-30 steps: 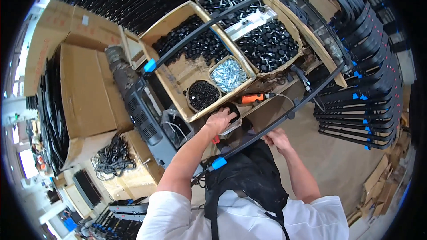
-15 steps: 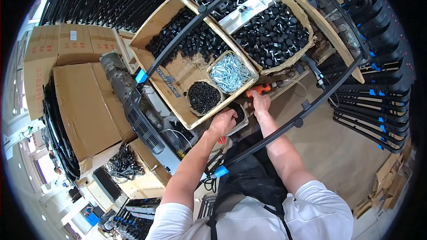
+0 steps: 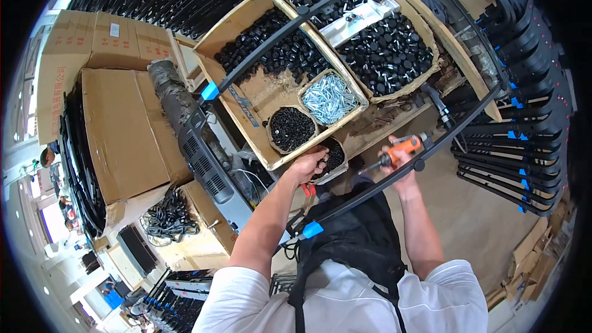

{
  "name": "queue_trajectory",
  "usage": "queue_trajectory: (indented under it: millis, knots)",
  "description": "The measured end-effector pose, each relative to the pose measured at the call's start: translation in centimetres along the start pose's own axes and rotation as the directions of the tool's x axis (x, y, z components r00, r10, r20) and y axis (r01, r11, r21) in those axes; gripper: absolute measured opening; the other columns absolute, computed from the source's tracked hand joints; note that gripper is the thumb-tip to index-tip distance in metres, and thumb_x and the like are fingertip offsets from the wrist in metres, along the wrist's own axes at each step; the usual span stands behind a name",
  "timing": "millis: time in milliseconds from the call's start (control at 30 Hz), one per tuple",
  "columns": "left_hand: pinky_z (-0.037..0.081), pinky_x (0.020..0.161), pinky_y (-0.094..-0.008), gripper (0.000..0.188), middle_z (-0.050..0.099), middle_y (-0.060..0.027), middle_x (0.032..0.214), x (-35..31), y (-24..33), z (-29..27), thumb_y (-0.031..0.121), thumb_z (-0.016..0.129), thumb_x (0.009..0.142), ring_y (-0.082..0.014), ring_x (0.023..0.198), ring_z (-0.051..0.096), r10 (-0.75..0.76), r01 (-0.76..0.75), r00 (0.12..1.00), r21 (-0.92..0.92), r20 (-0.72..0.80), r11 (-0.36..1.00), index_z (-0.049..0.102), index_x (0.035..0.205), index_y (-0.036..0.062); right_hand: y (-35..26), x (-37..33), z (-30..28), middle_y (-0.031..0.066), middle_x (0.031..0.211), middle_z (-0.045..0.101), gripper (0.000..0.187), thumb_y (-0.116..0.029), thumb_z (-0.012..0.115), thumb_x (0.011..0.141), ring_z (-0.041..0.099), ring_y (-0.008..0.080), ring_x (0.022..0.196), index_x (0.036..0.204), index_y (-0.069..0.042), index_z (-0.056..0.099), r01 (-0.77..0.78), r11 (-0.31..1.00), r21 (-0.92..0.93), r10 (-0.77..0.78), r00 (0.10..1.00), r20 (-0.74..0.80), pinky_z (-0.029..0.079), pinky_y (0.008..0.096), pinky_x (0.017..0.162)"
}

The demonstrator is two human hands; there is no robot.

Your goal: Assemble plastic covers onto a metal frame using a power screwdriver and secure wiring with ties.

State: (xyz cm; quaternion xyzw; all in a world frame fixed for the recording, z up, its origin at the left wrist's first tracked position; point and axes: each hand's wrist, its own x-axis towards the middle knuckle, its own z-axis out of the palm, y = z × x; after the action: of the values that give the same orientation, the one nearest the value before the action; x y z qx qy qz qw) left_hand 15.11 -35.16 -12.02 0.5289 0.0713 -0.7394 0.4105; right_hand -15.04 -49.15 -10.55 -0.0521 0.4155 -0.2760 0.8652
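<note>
An orange power screwdriver (image 3: 404, 147) is gripped in my right hand (image 3: 401, 171), its bit pointing left toward my body's midline. My left hand (image 3: 308, 166) is at the edge of a small box of black parts (image 3: 333, 159), fingers curled together over them; whatever the fingertips hold is too small to make out. Across both forearms' reach runs a black tubular frame (image 3: 370, 196) with blue pieces (image 3: 312, 229) at its corners. Just beyond my left hand stands a tub of small black screws (image 3: 291, 129), beside a tub of silver screws (image 3: 333, 100).
A large carton (image 3: 237, 108) holds both tubs and black caps (image 3: 271, 43). Behind it, another carton holds black-headed bolts (image 3: 388, 58). A grey machine housing (image 3: 213, 166) and brown cartons (image 3: 126, 132) stand left. Stacked black frames (image 3: 512, 160) line the right side.
My right hand has lifted the orange screwdriver off the shelf edge and brought it right and nearer, over the floor. My left hand stays at the small box of black parts.
</note>
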Motion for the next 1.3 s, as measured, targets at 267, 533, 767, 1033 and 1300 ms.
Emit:
queue_trajectory:
  millis: [267, 533, 767, 1033, 1300]
  knots:
    - [0.024, 0.046, -0.0195, 0.013, 0.050, 0.0040, 0.085, -1.4, 1.2, -0.3, 0.021, 0.052, 0.112, -0.0042, 0.060, 0.036, -0.050, 0.158, 0.962, -0.397, 0.268, 0.904, 0.058, 0.112, 0.0097, 1.5, -12.9, 0.7, 0.0107, 0.130, 0.066, 0.052, -0.014, 0.070, 0.095, 0.067, 0.0249, 0.110, 0.144, -0.016, 0.052, 0.167, 0.967, -0.194, -0.187, 0.978, -0.092, 0.058, 0.0427, 0.087]
    - [0.057, 0.080, -0.0324, 0.026, 0.074, -0.0059, 0.113, -5.3, 0.0, -0.8, 0.026, 0.063, 0.107, -0.0180, 0.105, 0.071, 0.303, -0.250, 0.901, -0.201, 0.309, 0.947, 0.070, 0.122, 0.0053, -3.6, -23.7, 9.3, 0.0135, 0.132, 0.066, 0.064, -0.016, 0.078, 0.082, 0.063, 0.0238, 0.122, 0.140, -0.003, 0.056, 0.469, 0.330, -0.819, -0.375, 0.862, 0.342, 0.054, 0.0412, 0.102]
    - [0.049, 0.061, -0.0225, 0.025, 0.068, 0.0029, 0.091, -11.2, -0.4, 2.6, 0.030, 0.065, 0.107, -0.0081, 0.077, 0.064, 0.469, -0.399, 0.869, -0.334, 0.161, 0.854, 0.070, 0.123, 0.0102, -3.4, -22.2, 20.8, 0.0162, 0.129, 0.066, 0.057, -0.008, 0.079, 0.085, 0.065, 0.0242, 0.118, 0.136, -0.001, 0.054, 0.554, 0.217, -0.804, -0.090, 0.831, 0.549, 0.050, 0.0394, 0.108]
    - [0.049, 0.058, -0.0209, 0.017, 0.067, 0.0013, 0.092, -17.1, -2.4, 4.5, 0.021, 0.067, 0.106, -0.0075, 0.073, 0.061, 0.627, -0.693, 0.721, -0.306, -0.294, 0.653, 0.069, 0.115, 0.0064, -0.1, -15.0, 26.0, 0.0188, 0.127, 0.068, 0.053, 0.000, 0.076, 0.087, 0.067, 0.0256, 0.116, 0.135, 0.001, 0.054, 0.798, 0.358, -0.484, -0.048, 0.533, 0.845, 0.052, 0.0419, 0.107]
    - [0.029, 0.048, -0.0198, 0.031, 0.056, 0.0068, 0.081, -21.2, -4.3, 4.9, 0.045, 0.058, 0.109, -0.0042, 0.063, 0.045, 0.578, -0.692, 0.681, -0.653, -0.449, 0.308, 0.061, 0.101, 0.0150, 3.4, -13.7, 32.3, 0.0182, 0.134, 0.067, 0.055, 0.003, 0.078, 0.088, 0.066, 0.0238, 0.122, 0.137, -0.002, 0.054, 0.813, 0.349, -0.466, 0.242, 0.403, 0.883, 0.053, 0.0387, 0.108]
